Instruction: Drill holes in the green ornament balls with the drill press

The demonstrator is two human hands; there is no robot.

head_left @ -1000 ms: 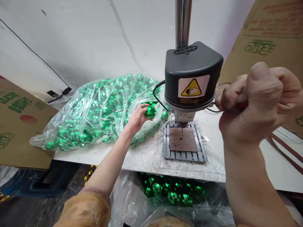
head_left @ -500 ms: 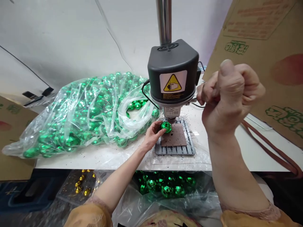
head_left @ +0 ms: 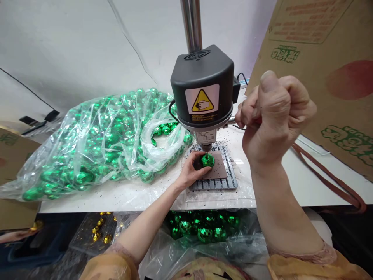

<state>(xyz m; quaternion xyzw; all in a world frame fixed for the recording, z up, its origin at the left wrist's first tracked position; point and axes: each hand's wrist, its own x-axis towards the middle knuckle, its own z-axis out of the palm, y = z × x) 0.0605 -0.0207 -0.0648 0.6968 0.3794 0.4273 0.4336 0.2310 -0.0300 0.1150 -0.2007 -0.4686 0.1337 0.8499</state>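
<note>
My left hand point(head_left: 190, 170) grips a shiny green faceted ball point(head_left: 208, 160) between thumb and fingers. The ball rests on the brown pad point(head_left: 220, 171) of a small drill press point(head_left: 202, 89), directly below its chuck point(head_left: 206, 147). A thin bit reaches down to the top of the ball; whether it has gone in I cannot tell. Closed in a fist, my right hand point(head_left: 272, 116) is at the press's right side, around its feed lever point(head_left: 232, 119), most of which the fingers hide. Dark shavings lie scattered over the slotted metal base point(head_left: 231, 175).
A clear bag point(head_left: 96, 144) full of green balls lies left of the press. More green balls point(head_left: 206, 229) sit in plastic below the table edge. A large cardboard box point(head_left: 320, 77) stands at right. At far left, another person's hand point(head_left: 17, 236) holds a gold ball point(head_left: 37, 224).
My left hand has brought the green ball from beside the bit to beneath it, on the pad. My right hand keeps its grip. Another person's hand has appeared at far left.
</note>
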